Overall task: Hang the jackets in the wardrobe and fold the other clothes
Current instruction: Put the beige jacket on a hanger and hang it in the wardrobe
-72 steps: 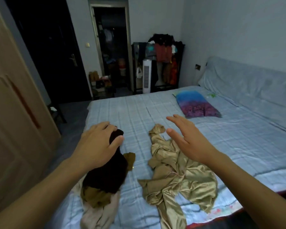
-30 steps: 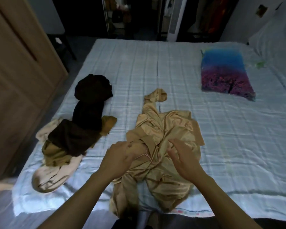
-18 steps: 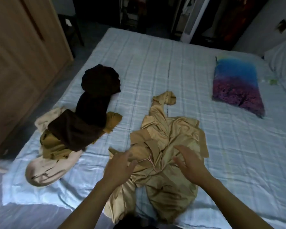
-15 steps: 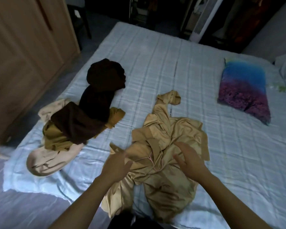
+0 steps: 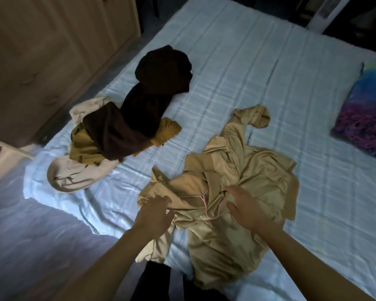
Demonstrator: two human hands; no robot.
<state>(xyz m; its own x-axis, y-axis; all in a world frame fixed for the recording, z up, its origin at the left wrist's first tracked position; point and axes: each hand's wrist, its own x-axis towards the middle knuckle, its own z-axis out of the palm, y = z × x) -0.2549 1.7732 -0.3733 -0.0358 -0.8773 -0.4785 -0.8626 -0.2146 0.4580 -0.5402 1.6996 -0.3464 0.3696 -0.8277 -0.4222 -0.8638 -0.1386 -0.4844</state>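
Golden satin garment [image 5: 243,170] crumpled under both hands, left [image 5: 154,213] and right [image 5: 248,207], each grip spread.

Both hands now lie flat on the crumpled gold garment [image 5: 243,181]: left hand [image 5: 154,213] at its left edge, right hand [image 5: 248,209] pressing mid-fabric; dark garment released.
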